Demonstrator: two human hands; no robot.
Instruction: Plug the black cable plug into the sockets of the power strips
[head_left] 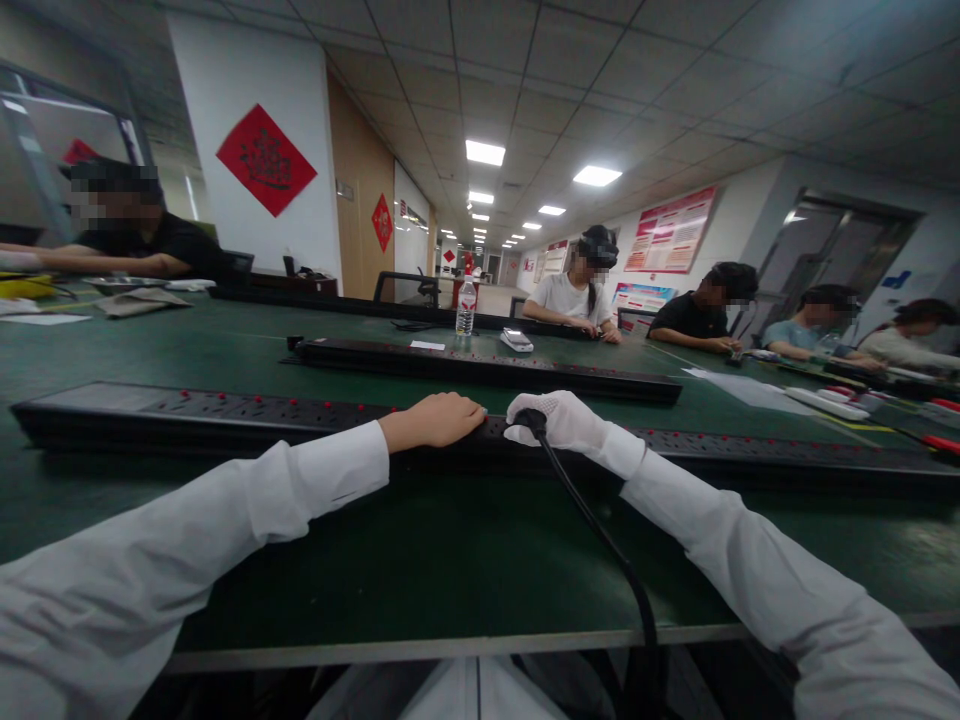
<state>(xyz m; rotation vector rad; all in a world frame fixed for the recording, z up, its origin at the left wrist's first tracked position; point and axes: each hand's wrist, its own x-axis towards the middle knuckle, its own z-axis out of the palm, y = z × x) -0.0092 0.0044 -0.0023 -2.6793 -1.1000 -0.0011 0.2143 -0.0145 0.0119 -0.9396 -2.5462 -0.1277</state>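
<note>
A long black power strip [240, 408] with a row of sockets and small red parts lies crosswise in front of me. My bare left hand [442, 418] rests on the strip near its middle, fingers stretched out and holding nothing; its fingertips come close to my other hand. In a white glove, my right hand [559, 422] grips a black plug [532, 422] at the strip. From the plug a thick black cable [600, 535] runs down over the table's front edge. Whether the plug's pins sit in a socket is hidden.
Behind it, a second black strip [487, 368] lies on the green table [420, 560]. A water bottle [466, 306] and a small white device [517, 340] stand beyond. Papers [750, 392] lie to the right. Several people sit around the table.
</note>
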